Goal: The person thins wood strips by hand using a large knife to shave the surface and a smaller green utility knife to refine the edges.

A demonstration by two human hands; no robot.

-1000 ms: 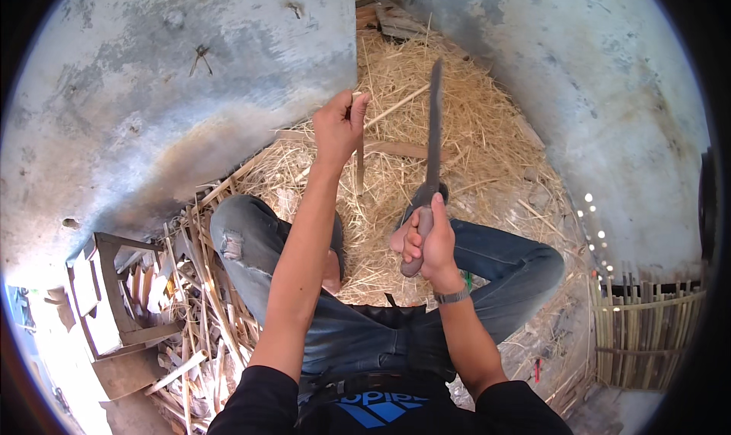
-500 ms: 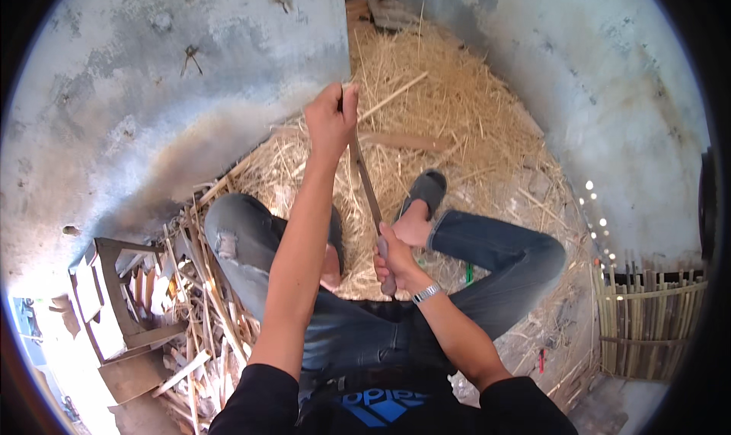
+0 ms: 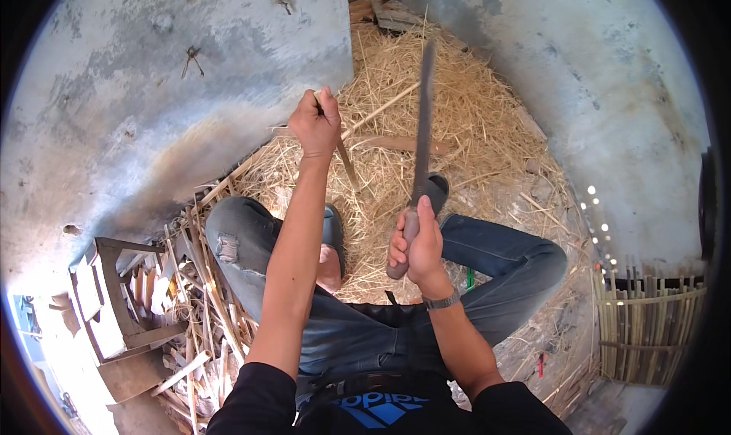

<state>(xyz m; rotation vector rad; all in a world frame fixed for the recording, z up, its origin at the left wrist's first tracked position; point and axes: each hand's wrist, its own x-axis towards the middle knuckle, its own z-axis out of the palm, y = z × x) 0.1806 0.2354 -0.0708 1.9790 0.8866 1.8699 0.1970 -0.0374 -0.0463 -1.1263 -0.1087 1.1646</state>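
Right now the left hand (image 3: 316,123) is shut tight around the top of a thin bamboo stick (image 3: 346,161), which stands tilted with its low end down in the straw (image 3: 472,123) just in front of the knees. The right hand (image 3: 417,245) is shut around the handle of a long knife (image 3: 422,115), whose blade points up and away, clear of the stick. To do this well, I think the stick must be held very still, and the blade should come down beside the stick, well below the fingers.
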